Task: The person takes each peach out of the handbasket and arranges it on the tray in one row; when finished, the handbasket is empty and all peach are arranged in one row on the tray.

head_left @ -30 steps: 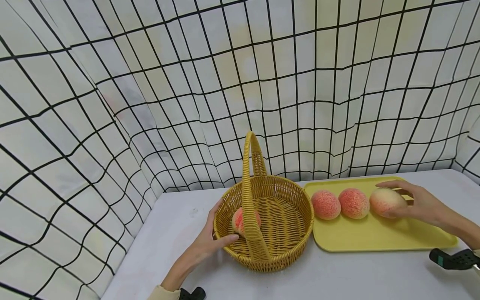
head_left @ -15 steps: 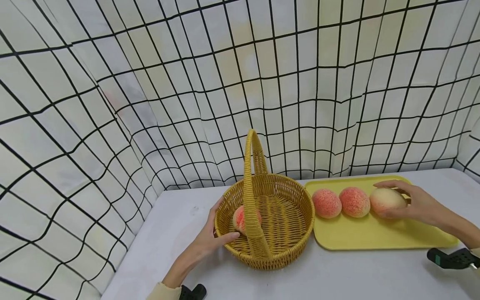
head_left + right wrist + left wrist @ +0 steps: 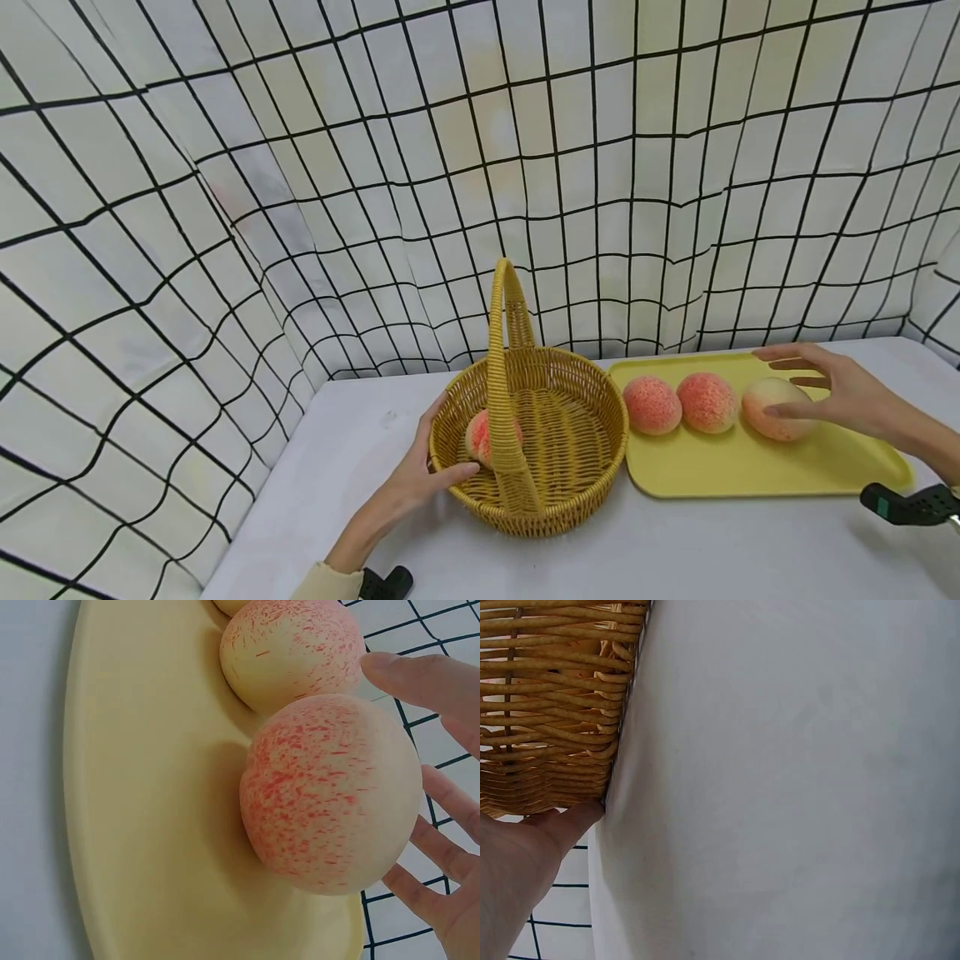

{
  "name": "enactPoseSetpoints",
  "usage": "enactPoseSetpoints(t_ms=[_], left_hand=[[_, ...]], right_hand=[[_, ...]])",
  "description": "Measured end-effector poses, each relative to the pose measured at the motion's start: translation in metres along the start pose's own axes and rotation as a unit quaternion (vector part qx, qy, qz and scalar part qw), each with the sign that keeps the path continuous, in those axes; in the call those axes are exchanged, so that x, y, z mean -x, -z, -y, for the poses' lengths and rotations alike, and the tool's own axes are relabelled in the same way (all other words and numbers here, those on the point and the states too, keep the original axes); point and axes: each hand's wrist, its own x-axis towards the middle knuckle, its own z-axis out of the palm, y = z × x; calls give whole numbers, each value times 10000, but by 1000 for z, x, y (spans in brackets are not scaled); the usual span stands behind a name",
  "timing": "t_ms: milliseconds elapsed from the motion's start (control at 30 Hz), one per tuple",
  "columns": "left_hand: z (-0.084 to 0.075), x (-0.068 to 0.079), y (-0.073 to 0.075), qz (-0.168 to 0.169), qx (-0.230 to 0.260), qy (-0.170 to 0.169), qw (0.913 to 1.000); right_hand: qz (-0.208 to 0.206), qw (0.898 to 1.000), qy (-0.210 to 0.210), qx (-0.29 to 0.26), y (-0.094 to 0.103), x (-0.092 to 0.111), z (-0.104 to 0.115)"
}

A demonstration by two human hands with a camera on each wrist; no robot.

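Observation:
My left hand [image 3: 412, 483] holds the left side of a round wicker basket [image 3: 558, 508], thumb across its rim and fingers along the outer wall. In the left wrist view, a fingertip touches the foot of the basket wall [image 3: 547, 712]. Inside the basket, partly behind its tall handle [image 3: 501, 375], lies a peach [image 3: 480, 437]. My right hand [image 3: 847, 396] is spread about the rightmost, pale peach [image 3: 772, 396] on a yellow tray [image 3: 772, 475]. In the right wrist view, the fingers stand loosely around that peach [image 3: 330, 795] without closing on it; whether one touches it I cannot tell.
Two redder peaches, a left one [image 3: 652, 406] and a middle one [image 3: 707, 403], sit in a row on the tray. The tray adjoins the basket's right side on a white-covered table [image 3: 675, 550]. A black-gridded white cloth [image 3: 450, 183] rises behind and at the left.
My right hand's fingers have spread and risen off the pale peach, and its thumb has come up over the near side. The left hand and basket have stayed in place.

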Motion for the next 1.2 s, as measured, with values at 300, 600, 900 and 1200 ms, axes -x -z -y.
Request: enactPoseSetpoints(t_ms=[300,600,900,1200], left_hand=[[2,1,3,-28,-12,-19,10000],[3,1,3,-6,37,-3,10000],[2,1,1,78,156,-55,9998],[0,1,2,64,76,-37,9999]], right_hand=[[-51,9966,777,-254,-2,-24,46],[623,9746,1930,-954,-34,-88,145],[2036,9293,2339,-2007,-105,-133,200],[2865,8949,2393,-2444,-166,-153,212]])
